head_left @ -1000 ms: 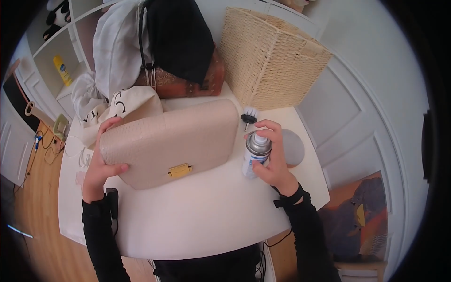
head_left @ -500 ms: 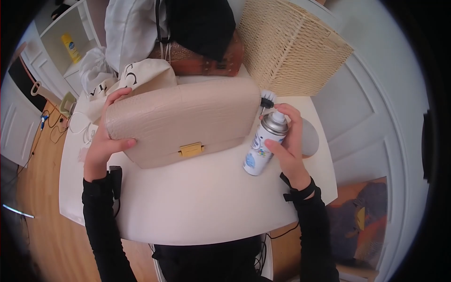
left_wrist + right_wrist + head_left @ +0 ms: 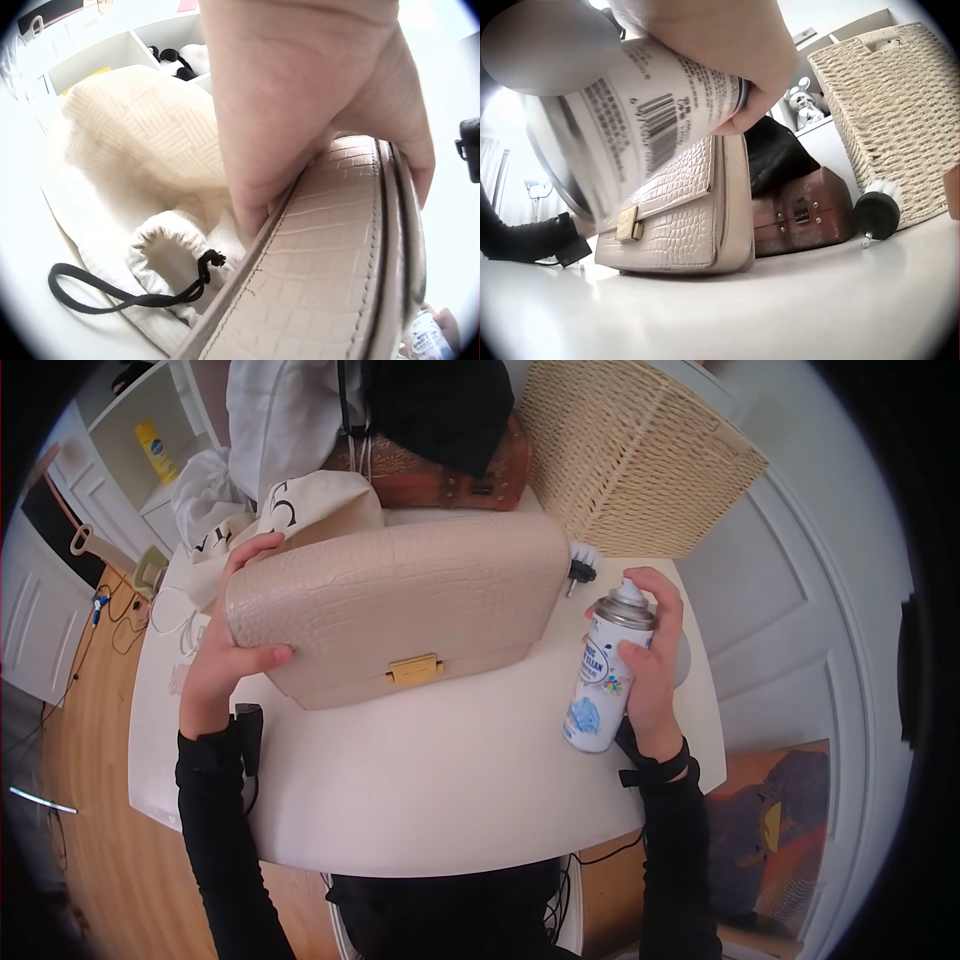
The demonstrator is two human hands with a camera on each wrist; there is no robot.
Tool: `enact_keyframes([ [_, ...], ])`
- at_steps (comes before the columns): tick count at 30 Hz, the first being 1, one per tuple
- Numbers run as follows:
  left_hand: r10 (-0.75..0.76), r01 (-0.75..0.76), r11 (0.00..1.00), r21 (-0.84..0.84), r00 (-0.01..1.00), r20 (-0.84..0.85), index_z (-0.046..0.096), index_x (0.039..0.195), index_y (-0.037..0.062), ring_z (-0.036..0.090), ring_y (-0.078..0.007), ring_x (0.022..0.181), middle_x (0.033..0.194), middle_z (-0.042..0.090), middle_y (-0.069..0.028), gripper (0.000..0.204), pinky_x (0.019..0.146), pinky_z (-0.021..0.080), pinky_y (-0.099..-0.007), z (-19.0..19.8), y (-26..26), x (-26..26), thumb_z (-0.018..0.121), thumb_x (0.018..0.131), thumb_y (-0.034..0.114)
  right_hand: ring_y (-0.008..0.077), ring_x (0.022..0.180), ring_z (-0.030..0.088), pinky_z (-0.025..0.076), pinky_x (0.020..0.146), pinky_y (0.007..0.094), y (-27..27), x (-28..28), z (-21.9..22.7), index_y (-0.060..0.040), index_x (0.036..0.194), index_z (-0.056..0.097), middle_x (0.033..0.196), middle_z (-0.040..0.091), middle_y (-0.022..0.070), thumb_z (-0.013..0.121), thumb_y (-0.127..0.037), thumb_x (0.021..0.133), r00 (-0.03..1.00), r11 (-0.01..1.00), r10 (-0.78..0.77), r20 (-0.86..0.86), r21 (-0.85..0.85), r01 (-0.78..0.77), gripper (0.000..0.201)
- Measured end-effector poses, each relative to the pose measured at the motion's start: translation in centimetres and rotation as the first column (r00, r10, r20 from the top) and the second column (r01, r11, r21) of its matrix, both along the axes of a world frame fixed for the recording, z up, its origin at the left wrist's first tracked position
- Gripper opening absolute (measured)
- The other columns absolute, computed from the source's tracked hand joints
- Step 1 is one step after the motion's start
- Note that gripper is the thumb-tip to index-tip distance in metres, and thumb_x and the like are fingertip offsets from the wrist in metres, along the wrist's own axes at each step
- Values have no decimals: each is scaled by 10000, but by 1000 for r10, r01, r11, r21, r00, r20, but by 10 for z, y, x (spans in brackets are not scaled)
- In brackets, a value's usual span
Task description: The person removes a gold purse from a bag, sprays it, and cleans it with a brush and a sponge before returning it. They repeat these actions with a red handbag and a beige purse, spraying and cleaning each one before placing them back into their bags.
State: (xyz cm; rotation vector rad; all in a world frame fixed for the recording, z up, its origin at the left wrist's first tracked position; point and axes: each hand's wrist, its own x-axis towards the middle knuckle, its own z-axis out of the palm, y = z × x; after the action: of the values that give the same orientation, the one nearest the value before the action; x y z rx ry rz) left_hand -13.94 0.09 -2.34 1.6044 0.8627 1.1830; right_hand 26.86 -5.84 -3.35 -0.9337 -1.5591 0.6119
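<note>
A beige crocodile-textured handbag with a gold clasp is on the white table. My left hand grips its left end, thumb on the front and fingers behind; the left wrist view shows this hand across the bag's side. In my right hand is a white spray can, tilted, with a finger at its white nozzle. The can appears close up in the right wrist view, apart from the bag and above the table.
Behind the bag are a cream cloth bag, a brown case under white and black cloth, and a woven basket. A round brush head lies right of the bag. A grey disc is partly hidden behind my right hand.
The can has been lifted and moved right, away from the bag, and its label now faces the head view. My left hand keeps its grip. The head view has shifted.
</note>
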Motion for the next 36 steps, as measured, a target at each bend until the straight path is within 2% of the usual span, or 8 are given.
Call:
enact_keyframes([
  [4,17,-17,1000,-6,1000,-10,368,1438,121,444,-222,1262,1308,450,-67,1036,1087,321,-338,1,-3,2,851,530,243,286,964,598,516,805,357,-1,-9,5,-64,1221,526,1259,497,166,701,-59,758,842,884,-299,449,462,68,495],
  [7,15,-15,1000,-2,1000,-6,381,1432,128,436,-220,1268,1306,446,-64,1023,1088,315,-334,1,-2,1,850,529,242,298,953,597,516,794,355,-6,-26,4,-72,1155,576,1200,552,138,790,-21,676,800,882,-274,533,471,-11,527],
  [14,1,-1,1000,-7,1000,8,386,1427,130,446,-216,1256,1292,458,-57,1012,1080,325,-329,1,-1,2,840,530,236,279,916,597,513,688,334,-5,-33,1,-87,1070,620,1126,595,79,777,10,637,774,877,-305,554,480,2,471],
  [19,-12,12,1000,-2,1000,18,385,1428,127,449,-213,1253,1285,464,-52,996,1076,327,-327,0,-1,3,833,545,236,268,897,591,504,643,325,-5,-31,3,-109,1079,643,1126,593,66,757,33,638,686,865,-322,652,498,-67,477],
  [25,1,-1,1000,6,1000,-4,389,1425,123,447,-209,1255,1295,462,-51,993,1081,320,-327,2,-2,2,824,540,240,275,886,584,491,594,312,-4,-34,-2,-129,1101,652,1123,597,37,744,27,642,768,848,-324,552,530,-24,494],
  [31,8,-8,1000,18,1000,-3,391,1423,122,450,-205,1251,1289,466,-48,996,1077,325,-326,0,-1,3,825,533,226,280,883,581,496,601,318,-9,-31,0,-118,1112,650,1140,582,65,751,46,645,665,853,-318,676,510,-111,506],
  [34,7,-7,1000,3,1000,4,390,1424,123,452,-205,1252,1287,468,-47,994,1077,327,-325,0,-2,3,824,535,224,291,907,584,503,631,323,-7,-31,-3,-113,1125,648,1166,575,75,752,44,657,781,869,-266,565,491,-60,505],
  [36,7,-7,1000,1,1000,9,390,1424,123,452,-205,1254,1288,469,-48,991,1079,327,-325,2,-2,3,823,538,225,301,932,587,507,659,330,-6,-32,-3,-113,1147,643,1181,573,81,752,42,663,795,854,-291,532,519,-35,520],
])
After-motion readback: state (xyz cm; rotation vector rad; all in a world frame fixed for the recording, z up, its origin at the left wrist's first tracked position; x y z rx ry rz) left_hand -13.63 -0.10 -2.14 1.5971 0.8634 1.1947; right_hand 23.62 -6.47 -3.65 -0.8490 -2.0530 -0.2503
